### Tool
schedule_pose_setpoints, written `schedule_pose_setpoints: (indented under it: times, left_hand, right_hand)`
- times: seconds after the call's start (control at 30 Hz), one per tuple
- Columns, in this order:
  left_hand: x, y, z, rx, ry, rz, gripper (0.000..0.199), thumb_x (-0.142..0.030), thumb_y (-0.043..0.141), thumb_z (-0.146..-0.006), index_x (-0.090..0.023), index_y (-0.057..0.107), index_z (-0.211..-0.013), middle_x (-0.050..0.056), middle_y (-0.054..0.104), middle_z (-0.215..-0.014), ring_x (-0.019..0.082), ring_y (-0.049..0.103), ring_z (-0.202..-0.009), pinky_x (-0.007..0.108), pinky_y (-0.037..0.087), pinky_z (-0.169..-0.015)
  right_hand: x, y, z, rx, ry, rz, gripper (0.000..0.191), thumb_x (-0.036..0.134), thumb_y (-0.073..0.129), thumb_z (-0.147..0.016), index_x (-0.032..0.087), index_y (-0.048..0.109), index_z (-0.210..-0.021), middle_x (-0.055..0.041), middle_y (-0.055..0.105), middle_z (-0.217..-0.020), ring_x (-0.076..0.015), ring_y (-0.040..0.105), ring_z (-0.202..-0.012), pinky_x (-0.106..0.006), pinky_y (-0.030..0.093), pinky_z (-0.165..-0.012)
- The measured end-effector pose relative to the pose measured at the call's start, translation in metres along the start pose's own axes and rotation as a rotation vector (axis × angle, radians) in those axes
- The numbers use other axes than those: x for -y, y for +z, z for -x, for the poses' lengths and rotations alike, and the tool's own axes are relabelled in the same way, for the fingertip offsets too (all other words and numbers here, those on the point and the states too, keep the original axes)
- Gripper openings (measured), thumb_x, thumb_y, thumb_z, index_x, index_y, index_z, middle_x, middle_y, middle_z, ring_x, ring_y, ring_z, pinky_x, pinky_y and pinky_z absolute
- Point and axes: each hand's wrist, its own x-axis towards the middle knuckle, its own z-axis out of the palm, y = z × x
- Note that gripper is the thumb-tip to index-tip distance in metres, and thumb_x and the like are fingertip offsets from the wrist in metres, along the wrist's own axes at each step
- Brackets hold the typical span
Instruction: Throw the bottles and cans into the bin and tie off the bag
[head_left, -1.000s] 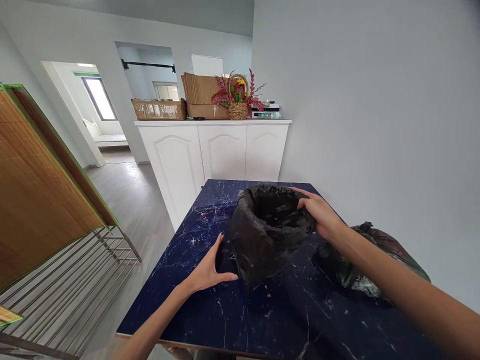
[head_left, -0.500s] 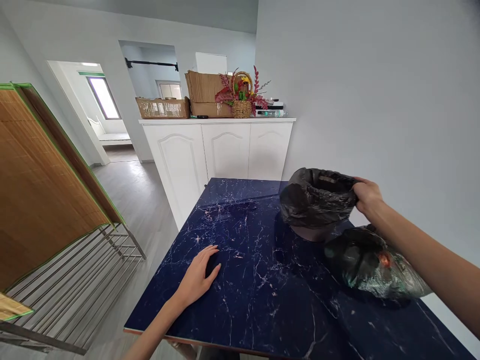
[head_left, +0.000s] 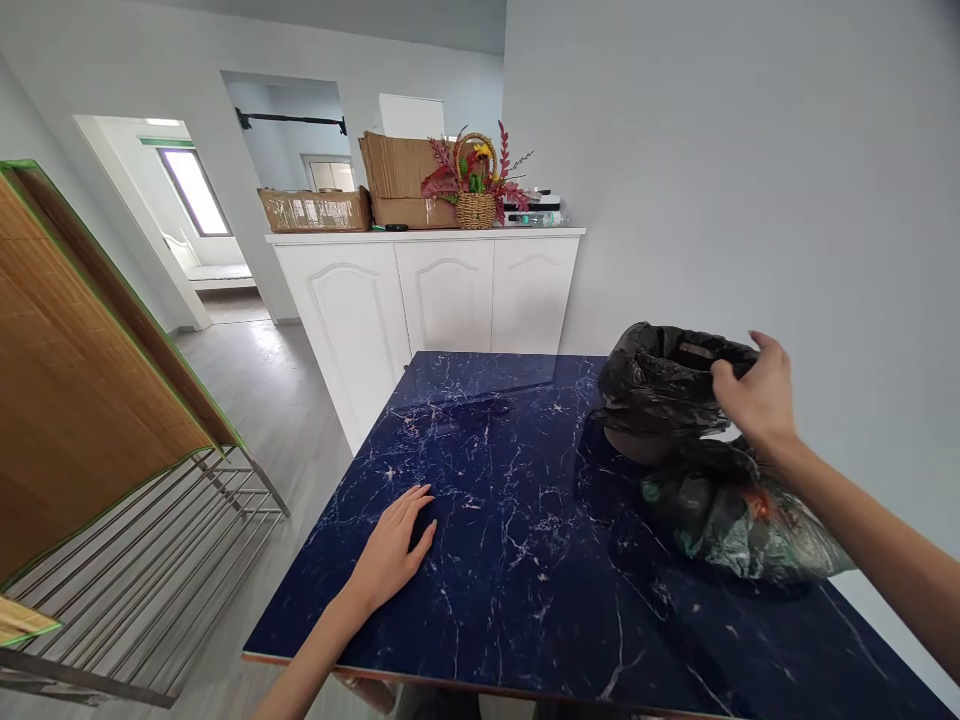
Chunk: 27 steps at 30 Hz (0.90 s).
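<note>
A trash bin lined with a black plastic bag (head_left: 652, 390) stands on the blue marbled table (head_left: 510, 560) at the far right. Beside its rim is my right hand (head_left: 765, 395), thumb and fingers spread apart with nothing gripped between them; whether it still touches the bag's edge I cannot tell. In front of the bin, under my right forearm, lies a filled, knotted-looking dark plastic bag (head_left: 750, 530), partly see-through with something orange-red inside. My left hand (head_left: 394, 540) rests flat on the table's left part, fingers stretched out.
A white cabinet (head_left: 450, 290) behind the table carries cardboard boxes (head_left: 315, 210), a wicker flower basket (head_left: 475, 208) and a plastic bottle. On the left stands a metal rack (head_left: 150, 570) with a bamboo mat (head_left: 82, 380) over it. A wall borders the right side.
The bin has moved right and now rests near the wall, behind the filled bag. My right hand has let go of its rim and opened. My left hand has stayed put.
</note>
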Motion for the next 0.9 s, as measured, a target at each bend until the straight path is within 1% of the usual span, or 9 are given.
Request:
schedule_pose_setpoints:
  times: [0.03, 0.07, 0.13, 0.17, 0.23, 0.3, 0.37, 0.53, 0.9]
  left_hand:
    - [0.000, 0.001, 0.001, 0.007, -0.001, -0.013, 0.043, -0.047, 0.047, -0.110, -0.026, 0.057, -0.146, 0.008, 0.056, -0.162, 0.030, 0.047, -0.154, 0.054, 0.041, -0.127]
    - [-0.001, 0.002, 0.001, 0.013, -0.001, -0.027, 0.044, -0.047, 0.045, -0.111, -0.026, 0.056, -0.148, 0.007, 0.054, -0.163, 0.030, 0.045, -0.155, 0.054, 0.040, -0.128]
    - [-0.002, 0.004, 0.004, 0.022, -0.001, -0.063, 0.047, -0.046, 0.043, -0.112, -0.026, 0.052, -0.153, 0.007, 0.051, -0.166, 0.029, 0.041, -0.158, 0.054, 0.038, -0.129]
    - [-0.002, 0.006, 0.006, 0.025, -0.003, -0.086, 0.049, -0.046, 0.042, -0.112, -0.026, 0.050, -0.155, 0.007, 0.049, -0.167, 0.029, 0.039, -0.159, 0.055, 0.036, -0.130]
    - [-0.004, 0.009, 0.011, 0.029, -0.009, -0.134, 0.052, -0.047, 0.041, -0.112, -0.025, 0.047, -0.159, 0.007, 0.045, -0.169, 0.029, 0.037, -0.160, 0.056, 0.033, -0.131]
    - [-0.006, 0.011, 0.016, 0.029, -0.011, -0.175, 0.055, -0.048, 0.041, -0.112, -0.024, 0.045, -0.161, 0.008, 0.043, -0.170, 0.030, 0.035, -0.160, 0.057, 0.031, -0.132]
    - [-0.009, 0.012, 0.022, 0.024, -0.011, -0.202, 0.057, -0.049, 0.040, -0.112, -0.024, 0.043, -0.163, 0.007, 0.042, -0.171, 0.030, 0.034, -0.161, 0.057, 0.031, -0.132]
    - [-0.014, 0.014, 0.033, -0.005, -0.017, -0.210, 0.059, -0.050, 0.041, -0.111, -0.025, 0.042, -0.165, 0.006, 0.043, -0.170, 0.030, 0.034, -0.161, 0.057, 0.030, -0.132]
    - [-0.018, 0.017, 0.046, -0.030, 0.008, -0.211, 0.061, -0.049, 0.042, -0.110, -0.028, 0.038, -0.167, 0.006, 0.042, -0.171, 0.032, 0.035, -0.160, 0.058, 0.030, -0.132]
  right_hand:
    - [0.006, 0.007, 0.020, -0.119, -0.159, 0.164, 0.058, 0.036, 0.059, -0.097, 0.036, 0.042, -0.153, -0.0032, 0.040, -0.171, -0.0288, 0.015, -0.165, -0.050, 0.026, -0.133]
    - [0.012, 0.014, 0.042, -0.130, -0.303, 0.319, 0.060, 0.035, 0.056, -0.099, 0.030, 0.039, -0.157, -0.0064, 0.032, -0.175, -0.0324, 0.017, -0.165, -0.055, 0.018, -0.135]
    - [0.018, 0.031, 0.089, -0.019, -0.377, 0.354, 0.055, 0.033, 0.054, -0.099, 0.026, 0.049, -0.153, -0.0068, 0.048, -0.166, -0.0309, 0.038, -0.157, -0.054, 0.025, -0.134]
    - [0.018, 0.040, 0.113, 0.075, -0.385, 0.354, 0.048, 0.034, 0.053, -0.100, 0.027, 0.055, -0.148, -0.0062, 0.056, -0.159, -0.0297, 0.047, -0.152, -0.052, 0.030, -0.132]
    - [0.008, 0.057, 0.157, 0.341, -0.337, 0.284, 0.043, 0.037, 0.052, -0.103, 0.030, 0.059, -0.145, -0.0053, 0.055, -0.160, -0.0284, 0.048, -0.152, -0.052, 0.033, -0.130]
    - [-0.012, 0.071, 0.192, 0.485, -0.235, 0.203, 0.041, 0.039, 0.052, -0.104, 0.033, 0.062, -0.143, -0.0048, 0.056, -0.160, -0.0288, 0.051, -0.150, -0.053, 0.040, -0.126]
    - [-0.036, 0.082, 0.216, 0.523, -0.113, 0.102, 0.038, 0.042, 0.052, -0.105, 0.033, 0.065, -0.140, -0.0052, 0.060, -0.156, -0.0285, 0.056, -0.145, -0.052, 0.045, -0.123]
    - [-0.075, 0.093, 0.246, 0.442, 0.034, -0.023, 0.031, 0.045, 0.054, -0.103, 0.030, 0.073, -0.122, -0.0068, 0.070, -0.142, -0.0288, 0.066, -0.133, -0.051, 0.051, -0.118]
    - [-0.064, 0.090, 0.258, 0.429, -0.036, 0.108, 0.030, 0.044, 0.049, -0.104, 0.030, 0.073, -0.116, -0.0076, 0.074, -0.134, -0.0308, 0.067, -0.130, -0.053, 0.051, -0.114]
